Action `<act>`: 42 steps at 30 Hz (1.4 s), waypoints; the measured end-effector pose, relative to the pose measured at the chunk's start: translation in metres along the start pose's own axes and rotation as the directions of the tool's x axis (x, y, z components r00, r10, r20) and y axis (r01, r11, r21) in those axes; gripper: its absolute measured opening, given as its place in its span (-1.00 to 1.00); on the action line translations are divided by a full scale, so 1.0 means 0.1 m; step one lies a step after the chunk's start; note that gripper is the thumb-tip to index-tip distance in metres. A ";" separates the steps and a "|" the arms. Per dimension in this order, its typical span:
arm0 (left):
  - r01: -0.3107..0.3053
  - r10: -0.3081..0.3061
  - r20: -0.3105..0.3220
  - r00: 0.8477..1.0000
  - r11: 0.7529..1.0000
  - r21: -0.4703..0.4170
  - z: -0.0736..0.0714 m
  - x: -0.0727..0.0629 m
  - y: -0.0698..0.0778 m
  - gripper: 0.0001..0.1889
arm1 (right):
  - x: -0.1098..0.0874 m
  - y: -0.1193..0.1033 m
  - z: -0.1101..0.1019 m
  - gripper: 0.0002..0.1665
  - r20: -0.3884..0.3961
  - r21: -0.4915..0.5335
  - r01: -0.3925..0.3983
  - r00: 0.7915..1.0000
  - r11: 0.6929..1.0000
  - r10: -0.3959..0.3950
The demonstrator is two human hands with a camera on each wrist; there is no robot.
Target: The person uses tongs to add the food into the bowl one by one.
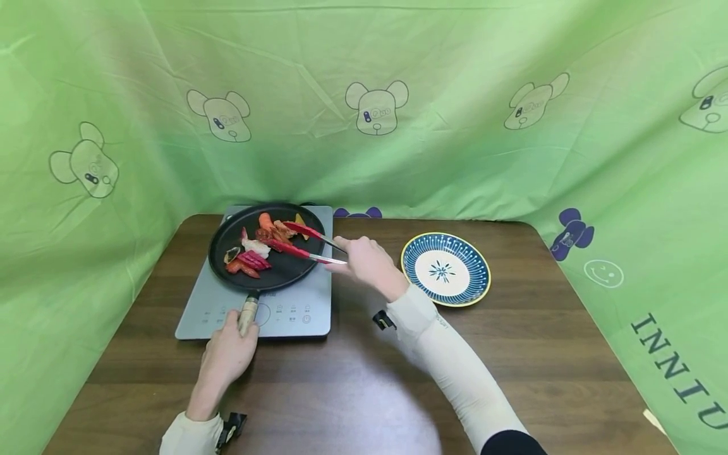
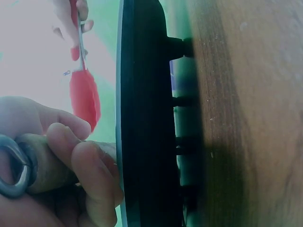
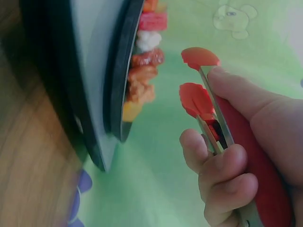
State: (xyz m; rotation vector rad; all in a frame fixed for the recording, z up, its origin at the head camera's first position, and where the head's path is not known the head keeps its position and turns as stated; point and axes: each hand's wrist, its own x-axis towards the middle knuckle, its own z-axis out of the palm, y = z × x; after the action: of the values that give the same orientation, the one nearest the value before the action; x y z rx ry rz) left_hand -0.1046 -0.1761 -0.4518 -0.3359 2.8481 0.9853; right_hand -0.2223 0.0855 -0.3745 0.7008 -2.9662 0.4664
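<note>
My left hand grips the pale handle of a black frying pan. In the left wrist view, a metal ring hangs at the handle's end. The pan rests on a grey-white induction cooktop and holds several food pieces: a white one, dark pink slices and reddish-brown lumps. My right hand holds red-tipped tongs over the pan. The right wrist view shows their tips spread, apart from the food, with nothing between them.
A blue-and-white plate with a yellow edge lies on the wooden table, right of the cooktop. Green cloth with bear-head drawings hangs behind and along both sides.
</note>
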 end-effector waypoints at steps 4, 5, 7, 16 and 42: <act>0.007 -0.007 0.006 1.000 1.000 -0.003 0.01 -0.01 0.00 -0.47 | -0.15 0.15 -0.02 -0.35 -0.056 -0.015 0.016 0.998 1.000 -0.017; 0.010 -0.010 0.007 1.000 1.000 -0.002 0.01 -0.01 0.00 -0.47 | -0.18 0.19 -0.02 -0.37 -0.074 -0.019 0.022 0.997 1.000 -0.023; 0.007 -0.007 0.006 1.000 1.000 -0.004 0.00 -0.01 -0.01 -0.46 | -0.25 0.27 -0.03 -0.40 -0.103 -0.023 0.032 0.994 0.999 -0.034; 0.007 -0.007 0.001 1.000 1.000 0.001 0.00 -0.02 -0.02 -0.48 | -0.59 0.67 0.01 -0.40 -0.181 -0.025 -0.011 0.983 1.000 0.006; -0.003 0.004 0.011 1.000 1.000 -0.022 0.00 0.01 -0.01 -0.47 | -1.54 1.48 0.25 -0.33 -0.198 -0.052 -0.290 0.941 0.956 0.275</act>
State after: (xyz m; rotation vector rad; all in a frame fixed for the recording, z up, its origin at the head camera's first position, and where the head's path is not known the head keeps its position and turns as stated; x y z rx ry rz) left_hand -0.1049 -0.1769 -0.4528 -0.3269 2.8309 1.0173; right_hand -0.1500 0.2703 -0.4590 0.2067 -2.8915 0.3995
